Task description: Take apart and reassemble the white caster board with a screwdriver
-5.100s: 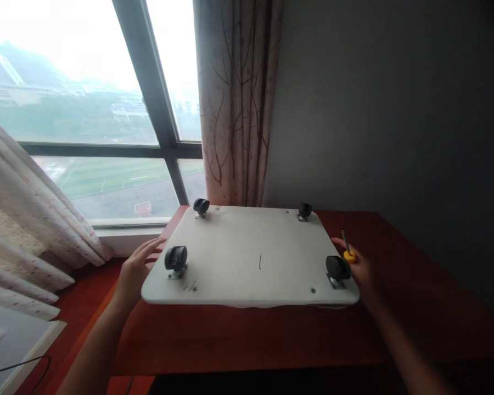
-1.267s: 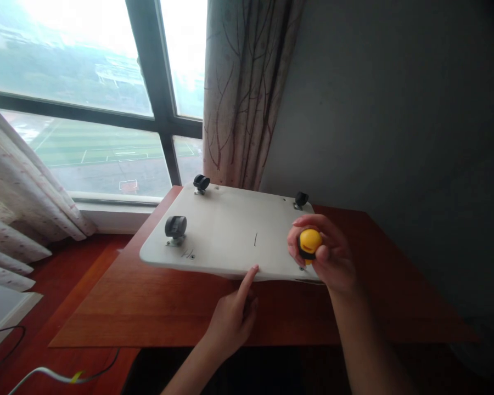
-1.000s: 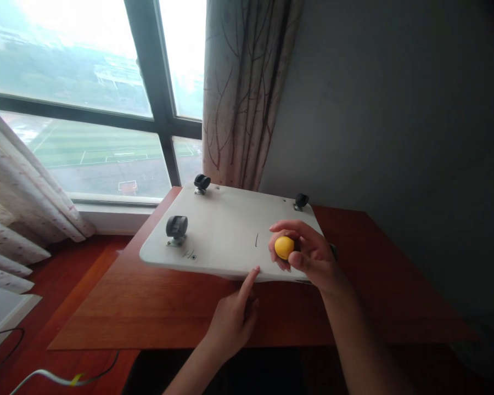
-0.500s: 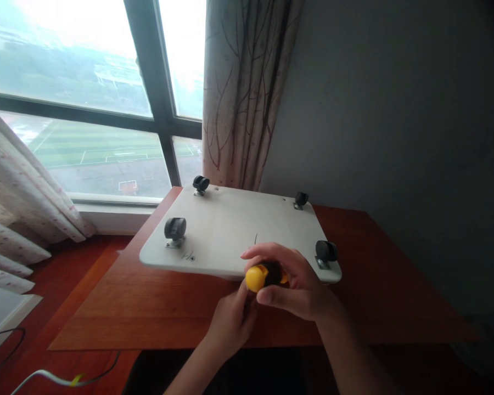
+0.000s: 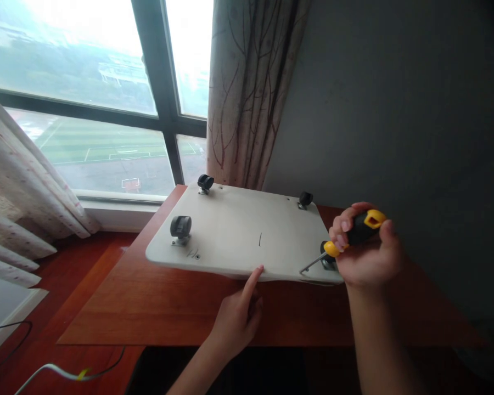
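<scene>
White, round-cornered board [image 5: 226, 230] bears four black casters [image 5: 181, 226] on metal plates [image 5: 180, 241].

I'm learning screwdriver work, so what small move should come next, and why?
Perhaps swing the screwdriver more upright over the near right screw: the right hand holds it slanted, its tip seemingly just beside that screw on the white board.

Pale daylight falls through a dark-framed window [image 5: 94, 93] (a marked green pitch [image 5: 111, 144] lies outside) between patterned curtains [image 5: 247, 93], leaving the grey wall [image 5: 387, 109] dim; the reddish counter [image 5: 148, 307] stands over a red-brown floor [image 5: 74, 277].
</scene>
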`<state>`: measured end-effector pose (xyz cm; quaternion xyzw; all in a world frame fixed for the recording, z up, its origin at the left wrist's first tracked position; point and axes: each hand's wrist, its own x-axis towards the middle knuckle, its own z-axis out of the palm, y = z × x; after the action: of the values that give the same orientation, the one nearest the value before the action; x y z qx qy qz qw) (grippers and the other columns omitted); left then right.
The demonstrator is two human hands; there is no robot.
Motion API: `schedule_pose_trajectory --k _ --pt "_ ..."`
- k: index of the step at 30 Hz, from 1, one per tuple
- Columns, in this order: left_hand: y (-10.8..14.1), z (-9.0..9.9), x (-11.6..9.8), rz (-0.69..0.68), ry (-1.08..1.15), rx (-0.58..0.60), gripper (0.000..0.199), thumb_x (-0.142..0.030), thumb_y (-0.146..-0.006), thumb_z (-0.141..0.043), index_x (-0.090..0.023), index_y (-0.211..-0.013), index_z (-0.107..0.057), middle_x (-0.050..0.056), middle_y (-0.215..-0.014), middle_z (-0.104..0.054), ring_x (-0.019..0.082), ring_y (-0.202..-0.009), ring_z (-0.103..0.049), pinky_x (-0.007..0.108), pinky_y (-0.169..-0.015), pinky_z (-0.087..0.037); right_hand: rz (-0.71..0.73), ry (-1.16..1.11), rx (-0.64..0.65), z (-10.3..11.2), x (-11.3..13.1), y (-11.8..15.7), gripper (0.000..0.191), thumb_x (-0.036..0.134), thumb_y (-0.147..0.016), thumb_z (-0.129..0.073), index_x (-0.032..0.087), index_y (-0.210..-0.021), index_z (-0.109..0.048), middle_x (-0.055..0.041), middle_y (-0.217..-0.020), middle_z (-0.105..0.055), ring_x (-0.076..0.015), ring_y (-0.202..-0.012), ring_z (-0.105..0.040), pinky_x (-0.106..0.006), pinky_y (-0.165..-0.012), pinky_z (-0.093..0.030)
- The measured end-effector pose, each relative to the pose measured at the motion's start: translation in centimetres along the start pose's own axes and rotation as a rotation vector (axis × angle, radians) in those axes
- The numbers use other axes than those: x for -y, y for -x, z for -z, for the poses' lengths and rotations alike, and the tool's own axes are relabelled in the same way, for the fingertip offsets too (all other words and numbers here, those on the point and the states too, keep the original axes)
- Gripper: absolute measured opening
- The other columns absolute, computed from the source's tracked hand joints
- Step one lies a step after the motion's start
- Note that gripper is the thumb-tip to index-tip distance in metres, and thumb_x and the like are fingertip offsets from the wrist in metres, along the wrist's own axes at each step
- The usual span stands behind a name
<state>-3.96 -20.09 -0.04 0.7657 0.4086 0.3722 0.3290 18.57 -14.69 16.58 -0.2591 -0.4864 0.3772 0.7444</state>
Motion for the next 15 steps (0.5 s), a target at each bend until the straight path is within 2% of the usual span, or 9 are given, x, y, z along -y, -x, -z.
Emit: schedule_pose_trajectory --k 4,8,15 --pt "0.0 0.1 -0.1 -0.001 0.014 0.018 0.073 -0.012 -0.092 -0.045 -0.025 -0.159 -0.018 0.0 -0.08 -0.062 0.012 -0.059 -0.052 0.02 -0.057 -0.038 0.015 -0.02 -0.177 3.4 -0.3 -1.1 0.039 0.059 -0.08 -0.067 0.021 -0.087 -0.063 0.0047 -0.063 -0.048 -0.0077 -0.045 -0.039 -0.02 -0.038 -0.032" --pt "0.0 0.0 0.1 0.003 0.012 0.027 0.074 -0.011 -0.091 -0.044 -0.026 -0.159 -0.017 -0.001 -0.081 -0.063 0.011 -0.058 -0.05 0.02 -0.057 -0.037 -0.019 -0.062 -0.325 6.3 -0.8 -1.5 0.039 0.058 -0.077 -0.067 0.02 -0.081 -0.059 0.0057 -0.061 -0.047 -0.0066 -0.044 -0.037 -0.018 -0.036 -0.03" --pt "0.0 -0.2 0.3 0.006 0.002 0.024 0.071 -0.013 -0.093 -0.044 -0.023 -0.159 -0.017 0.0 -0.08 -0.061 0.011 -0.057 -0.049 0.02 -0.056 -0.037 -0.037 -0.115 -0.478 8.0 -1.5 -1.4 0.033 0.053 -0.079 -0.061 0.02 -0.079 -0.056 0.0067 -0.061 -0.045 -0.0058 -0.042 -0.036 -0.017 -0.036 -0.03"
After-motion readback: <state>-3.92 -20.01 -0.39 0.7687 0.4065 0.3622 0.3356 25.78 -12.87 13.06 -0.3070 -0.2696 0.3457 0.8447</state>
